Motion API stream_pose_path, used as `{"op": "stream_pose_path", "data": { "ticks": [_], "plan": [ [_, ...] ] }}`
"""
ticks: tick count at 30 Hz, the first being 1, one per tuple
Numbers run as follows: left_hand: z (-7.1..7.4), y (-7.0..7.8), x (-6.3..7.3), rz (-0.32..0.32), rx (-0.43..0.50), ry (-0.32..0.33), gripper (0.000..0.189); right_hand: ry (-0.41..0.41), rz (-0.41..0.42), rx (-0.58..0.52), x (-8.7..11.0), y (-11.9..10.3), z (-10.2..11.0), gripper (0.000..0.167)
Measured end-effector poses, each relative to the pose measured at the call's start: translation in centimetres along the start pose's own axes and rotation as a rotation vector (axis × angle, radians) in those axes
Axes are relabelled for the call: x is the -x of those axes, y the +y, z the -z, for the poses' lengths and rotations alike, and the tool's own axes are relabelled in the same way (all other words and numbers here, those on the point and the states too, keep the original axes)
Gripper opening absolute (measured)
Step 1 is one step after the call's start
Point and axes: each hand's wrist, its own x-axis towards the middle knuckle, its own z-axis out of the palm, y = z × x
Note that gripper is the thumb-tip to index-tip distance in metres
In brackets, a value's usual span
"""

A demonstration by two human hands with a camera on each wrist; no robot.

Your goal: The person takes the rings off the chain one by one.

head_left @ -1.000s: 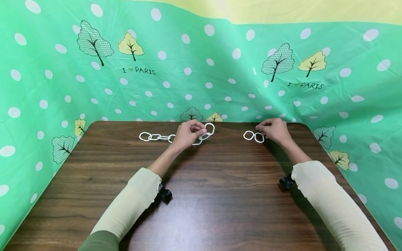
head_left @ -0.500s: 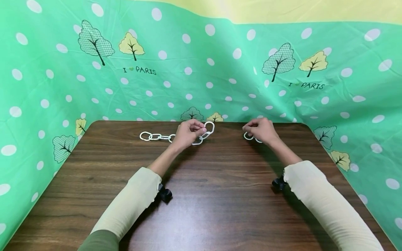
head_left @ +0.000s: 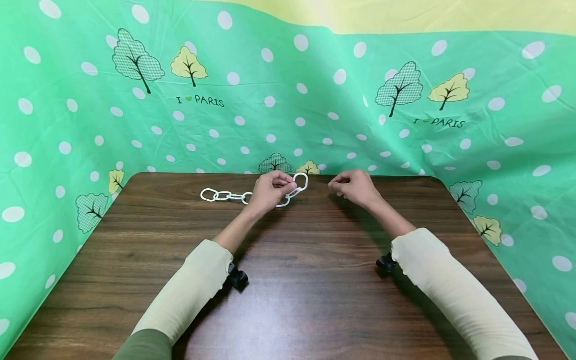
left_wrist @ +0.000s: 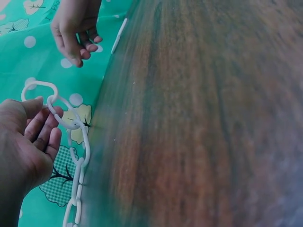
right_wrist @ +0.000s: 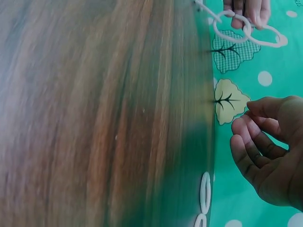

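My left hand (head_left: 271, 191) pinches the end link (head_left: 300, 180) of a white plastic chain (head_left: 222, 196) between thumb and fingers near the table's far edge. Part of the chain hangs from the raised end, and the rest lies leftward on the table. Behind my left hand its middle is hidden in the head view. My right hand (head_left: 357, 187) hovers to the right of the raised link, fingers loosely bent, thumb close to the index finger. Nothing shows between its fingers in the right wrist view. Loose white links (right_wrist: 205, 194) lie on the table below it; in the head view that hand covers them.
The brown wood-grain table (head_left: 288, 265) reaches back to a green dotted cloth (head_left: 270, 100) hanging behind and at both sides. A small black camera (head_left: 237, 279) sits at the left wrist, another black camera (head_left: 385, 264) at the right.
My right hand has moved left, from beside the two loose links to nearer the raised chain end, covering those links in the head view. My left hand and its chain have hardly moved.
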Motion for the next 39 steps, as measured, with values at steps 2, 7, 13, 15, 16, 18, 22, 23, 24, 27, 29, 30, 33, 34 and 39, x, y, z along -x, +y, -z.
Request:
{"op": "stream_pose_path", "data": {
  "ticks": [2, 7, 13, 15, 16, 18, 22, 23, 24, 27, 29, 30, 33, 34, 39],
  "plan": [
    [-0.1, 0.0, 0.1, 0.003, 0.005, 0.001, 0.014, 0.0, 0.01, 0.004, -0.2, -0.2, -0.2, 0.025],
    [-0.3, -0.2, 0.1, -0.002, 0.005, 0.004, 0.014, 0.002, 0.047, 0.006, -0.5, -0.7, -0.7, 0.023],
    [-0.6, -0.2, 0.1, 0.003, 0.012, 0.008, 0.014, -0.024, 0.097, -0.033, -0.7, -1.6, -1.0, 0.024],
    [-0.7, -0.1, 0.1, 0.01, 0.015, 0.009, 0.013, -0.038, 0.101, -0.051, -0.8, -1.8, -1.2, 0.023],
    [-0.7, 0.0, 0.2, 0.012, 0.015, 0.009, 0.013, -0.044, 0.102, -0.06, -0.9, -1.9, -1.2, 0.023],
    [-0.8, 0.0, 0.1, 0.013, 0.016, 0.011, 0.013, -0.055, 0.107, -0.082, -1.0, -2.1, -1.4, 0.023],
    [-0.8, 0.0, 0.2, 0.013, 0.02, 0.009, 0.014, -0.076, 0.127, -0.139, -1.2, -2.7, -1.9, 0.023],
    [-0.8, -0.1, 0.2, 0.015, 0.022, 0.009, 0.014, -0.081, 0.133, -0.153, -1.2, -2.8, -2.0, 0.023],
    [-0.8, -0.1, 0.2, 0.017, 0.023, 0.009, 0.014, -0.085, 0.138, -0.168, -1.2, -3.0, -2.1, 0.023],
    [-0.7, -0.2, 0.2, 0.024, 0.034, 0.014, 0.014, -0.096, 0.163, -0.213, -1.2, -3.4, -2.3, 0.024],
    [-0.7, -0.2, 0.2, 0.026, 0.041, 0.019, 0.014, -0.101, 0.181, -0.232, -1.2, -3.6, -2.4, 0.025],
    [-0.7, -0.2, 0.2, 0.025, 0.044, 0.023, 0.014, -0.104, 0.19, -0.243, -1.2, -3.6, -2.4, 0.025],
    [-0.6, -0.2, 0.2, 0.023, 0.05, 0.029, 0.014, -0.113, 0.214, -0.263, -1.2, -3.8, -2.5, 0.025],
    [-0.6, -0.1, 0.2, 0.022, 0.048, 0.03, 0.014, -0.116, 0.219, -0.269, -1.3, -3.8, -2.6, 0.025],
    [-0.6, 0.0, 0.3, 0.017, 0.034, 0.031, 0.015, -0.122, 0.222, -0.315, -1.3, -3.8, -2.8, 0.025]
  ]
}}
